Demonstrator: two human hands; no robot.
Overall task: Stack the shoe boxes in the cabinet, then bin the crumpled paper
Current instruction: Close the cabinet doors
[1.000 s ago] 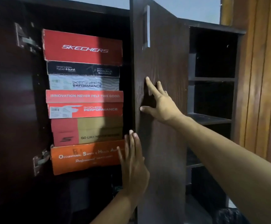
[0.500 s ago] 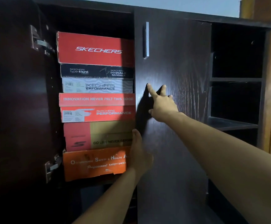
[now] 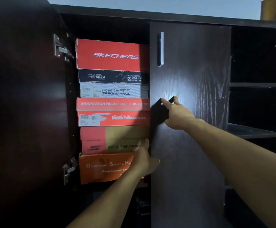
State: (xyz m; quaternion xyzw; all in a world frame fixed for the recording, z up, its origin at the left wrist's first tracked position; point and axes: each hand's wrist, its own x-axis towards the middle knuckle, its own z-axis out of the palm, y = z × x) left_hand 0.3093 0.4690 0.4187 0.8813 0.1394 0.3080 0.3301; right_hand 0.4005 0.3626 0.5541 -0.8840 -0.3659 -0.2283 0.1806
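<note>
In the middle left of the frame a stack of shoe boxes (image 3: 113, 111) stands inside the open left bay of a dark wooden cabinet (image 3: 183, 13), one straight on another: a red Skechers box (image 3: 112, 55) on top, under it a black sandals box (image 3: 113, 77), a grey Performance box (image 3: 114, 91), a red Performance box (image 3: 113, 111) with a slogan along its lid, a red-and-tan box (image 3: 112, 139), and at the bottom an orange safety-shoe box (image 3: 104, 168). The left door (image 3: 23, 99) stands swung open at the left edge of the frame, its two metal hinges showing. The right door (image 3: 190, 145) fills the centre, its front facing the camera, with a slim metal handle (image 3: 161, 48) near its upper left corner. The right hand (image 3: 177, 115) lies against the face of this door at mid-height, fingers extended and spread, pressing on the wood. The left hand (image 3: 144, 162), low in the centre, reaches to the door's left edge in front of the two lowest boxes; its thumb lies on the door's face and its fingers go behind the edge, hidden, so it seems to hold that edge. At the right of the frame dark open shelves (image 3: 255, 130) show. No crumpled paper can be made out
</note>
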